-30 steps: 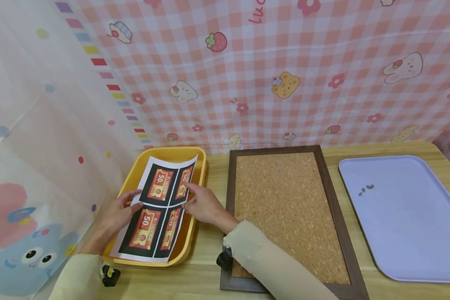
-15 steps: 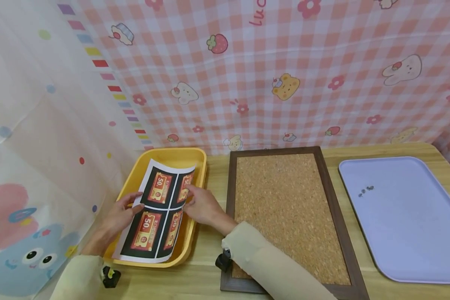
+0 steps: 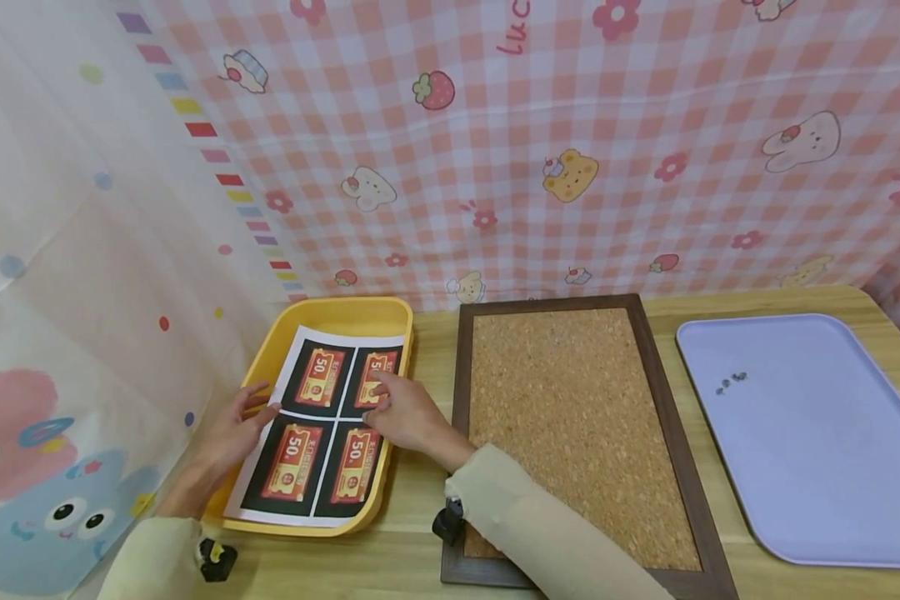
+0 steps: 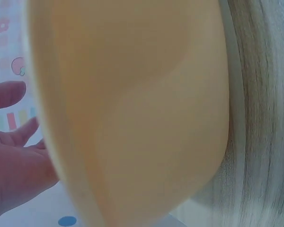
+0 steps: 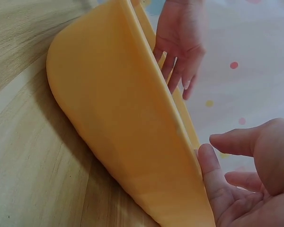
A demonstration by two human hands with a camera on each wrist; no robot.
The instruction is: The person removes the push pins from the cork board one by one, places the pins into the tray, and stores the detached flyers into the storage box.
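A printed sheet (image 3: 333, 418) with red and yellow "50" coupons on black panels lies nearly flat inside the yellow plastic bin (image 3: 345, 310) on the left. My left hand (image 3: 232, 433) is over the bin's left side, fingers relaxed by the sheet's left edge; in the left wrist view its thumb and fingers are apart, with nothing seen between them. My right hand (image 3: 407, 412) is at the bin's right rim, fingertips over the sheet's right part. The right wrist view shows the right thumb and fingers (image 5: 210, 163) spread apart, close to the rim, no paper visible between them.
Right of the bin lies a dark-framed cork board (image 3: 570, 433), partly covered by my right sleeve. Farther right is a lilac tray (image 3: 817, 450) with several tiny metallic pieces (image 3: 732, 382). Checked cloth (image 3: 510, 175) hangs behind the wooden table (image 3: 420, 533).
The sheet's right side, curled up before, has dropped and spread flat into the bin. My right fingers have let go of its right edge. Both hands stay almost in place.
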